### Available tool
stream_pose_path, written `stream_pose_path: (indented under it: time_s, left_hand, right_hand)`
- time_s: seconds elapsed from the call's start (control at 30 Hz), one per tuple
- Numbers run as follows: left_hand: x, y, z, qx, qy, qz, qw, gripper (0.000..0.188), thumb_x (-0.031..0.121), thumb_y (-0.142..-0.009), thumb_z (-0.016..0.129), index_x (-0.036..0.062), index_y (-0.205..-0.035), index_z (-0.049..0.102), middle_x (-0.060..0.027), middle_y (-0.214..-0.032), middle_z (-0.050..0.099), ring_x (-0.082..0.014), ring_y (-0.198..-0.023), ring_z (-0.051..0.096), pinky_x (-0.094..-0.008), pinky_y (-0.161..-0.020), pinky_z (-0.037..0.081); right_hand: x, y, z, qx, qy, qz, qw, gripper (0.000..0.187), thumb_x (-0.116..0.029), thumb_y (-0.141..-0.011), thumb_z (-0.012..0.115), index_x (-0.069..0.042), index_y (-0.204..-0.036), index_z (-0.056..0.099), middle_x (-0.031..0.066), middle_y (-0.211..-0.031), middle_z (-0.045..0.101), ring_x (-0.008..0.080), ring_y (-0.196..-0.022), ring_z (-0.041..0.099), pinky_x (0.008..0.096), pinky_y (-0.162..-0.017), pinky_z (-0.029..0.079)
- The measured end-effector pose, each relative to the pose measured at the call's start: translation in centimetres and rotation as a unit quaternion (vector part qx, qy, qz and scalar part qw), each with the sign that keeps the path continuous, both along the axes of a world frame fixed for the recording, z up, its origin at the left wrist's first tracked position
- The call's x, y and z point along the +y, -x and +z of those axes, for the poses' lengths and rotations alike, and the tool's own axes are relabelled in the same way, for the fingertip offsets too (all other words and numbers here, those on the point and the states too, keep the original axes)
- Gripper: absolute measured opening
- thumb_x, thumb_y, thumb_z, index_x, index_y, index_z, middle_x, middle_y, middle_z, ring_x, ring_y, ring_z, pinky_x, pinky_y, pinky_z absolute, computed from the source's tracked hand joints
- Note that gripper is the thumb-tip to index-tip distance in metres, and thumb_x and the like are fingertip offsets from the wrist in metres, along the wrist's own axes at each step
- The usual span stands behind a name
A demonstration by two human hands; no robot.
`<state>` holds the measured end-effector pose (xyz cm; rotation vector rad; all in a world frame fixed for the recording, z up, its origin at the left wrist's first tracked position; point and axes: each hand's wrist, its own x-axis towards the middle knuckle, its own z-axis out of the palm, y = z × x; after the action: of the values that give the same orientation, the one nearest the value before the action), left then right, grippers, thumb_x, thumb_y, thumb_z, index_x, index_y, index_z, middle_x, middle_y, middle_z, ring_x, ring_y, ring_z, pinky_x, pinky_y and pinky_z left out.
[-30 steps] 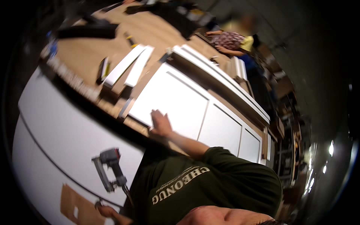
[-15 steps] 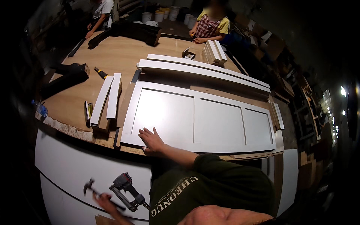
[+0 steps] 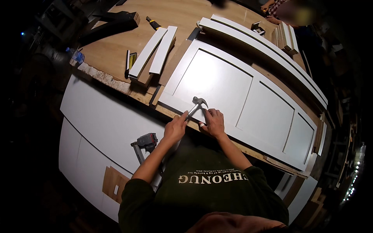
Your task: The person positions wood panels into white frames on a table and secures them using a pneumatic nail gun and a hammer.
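My left hand (image 3: 176, 127) grips a claw hammer (image 3: 190, 113) by its handle, with the steel head over the near frame strip of a white panel. That panel (image 3: 215, 83) has recessed sections and lies flat at the table's near edge. Close beside the hammer head is my right hand (image 3: 214, 122), at the panel's near edge with its fingers bent and drawn together. What its fingertips hold, if anything, is too small to tell. A nail gun (image 3: 147, 141) lies below my left arm on a white board.
White-faced strips (image 3: 153, 52) lie left of the panel, near a yellow-black knife (image 3: 153, 23). Long white rails (image 3: 268, 52) run behind it. A black leg-like part (image 3: 112, 27) and a bottle (image 3: 76, 55) sit farther left. Another person's hand (image 3: 272, 18) shows at upper right.
My left hand has brought the hammer up from beside the nail gun to the panel. My right hand has gone from lying spread on the panel to bent fingers at its edge. The view has turned.
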<state>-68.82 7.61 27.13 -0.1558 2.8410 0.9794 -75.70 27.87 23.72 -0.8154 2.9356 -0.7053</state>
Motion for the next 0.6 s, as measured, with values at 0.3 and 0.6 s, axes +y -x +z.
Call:
stream_pose_path:
  time_s: [0.3, 0.6]
  left_hand:
    - [-0.8, -0.5, -1.2, -0.001, 0.092, 0.122, 0.988, 0.045, 0.023, -0.092, 0.053, 0.0249, -0.136, 0.046, -0.0169, -0.085, 0.056, -0.0387, -0.074, 0.059, -0.0492, -0.066, 0.048]
    - [-1.3, 0.7, 0.2, -0.049, 0.09, 0.142, 0.984, 0.046, 0.022, -0.091, 0.053, 0.024, -0.137, 0.046, -0.0167, -0.085, 0.058, -0.039, -0.076, 0.059, -0.0487, -0.067, 0.049]
  right_hand:
    - [0.3, 0.5, 0.0, 0.002, 0.023, 0.007, 1.0, 0.06, -0.028, -0.068, 0.074, -0.009, -0.121, 0.055, 0.0093, -0.104, 0.054, 0.0278, -0.096, 0.05, 0.0387, -0.082, 0.042]
    - [0.0, 0.9, -0.1, 0.001, 0.023, 0.003, 1.0, 0.061, -0.027, -0.066, 0.076, -0.01, -0.121, 0.055, 0.0086, -0.104, 0.054, 0.0271, -0.095, 0.051, 0.0381, -0.081, 0.042]
